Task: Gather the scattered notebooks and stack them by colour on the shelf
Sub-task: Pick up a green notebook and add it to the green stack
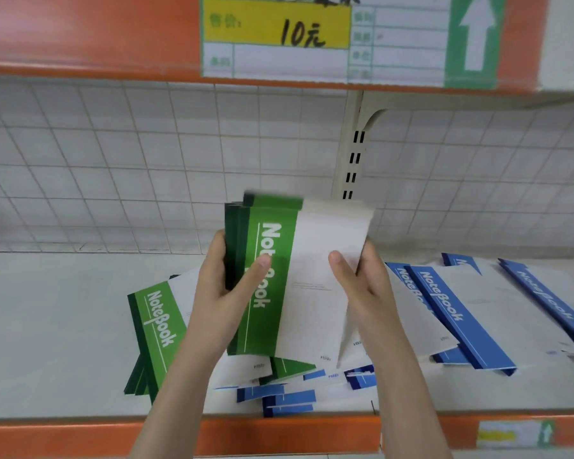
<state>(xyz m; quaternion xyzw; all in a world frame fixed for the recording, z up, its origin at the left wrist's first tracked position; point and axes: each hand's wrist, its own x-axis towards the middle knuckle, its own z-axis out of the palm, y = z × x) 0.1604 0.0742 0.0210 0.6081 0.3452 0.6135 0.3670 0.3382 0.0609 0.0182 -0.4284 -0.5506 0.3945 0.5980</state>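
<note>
I hold a small bundle of green-and-white notebooks (309,260) upright above the white shelf (53,326). My left hand (226,293) grips the bundle's green spine side, thumb across the cover. My right hand (358,286) clasps its white right edge. More green notebooks (156,329) lie slanted on the shelf, partly hidden behind my left forearm. Blue-and-white notebooks (451,313) lie overlapping at the right, and several more blue notebooks (289,397) lie scattered near the front edge between my arms.
A white wire-grid back panel (130,167) closes off the shelf. An orange upper shelf edge with a yellow price label (275,31) hangs overhead. An orange front rail (279,435) borders the shelf. A slotted upright post (353,160) stands behind.
</note>
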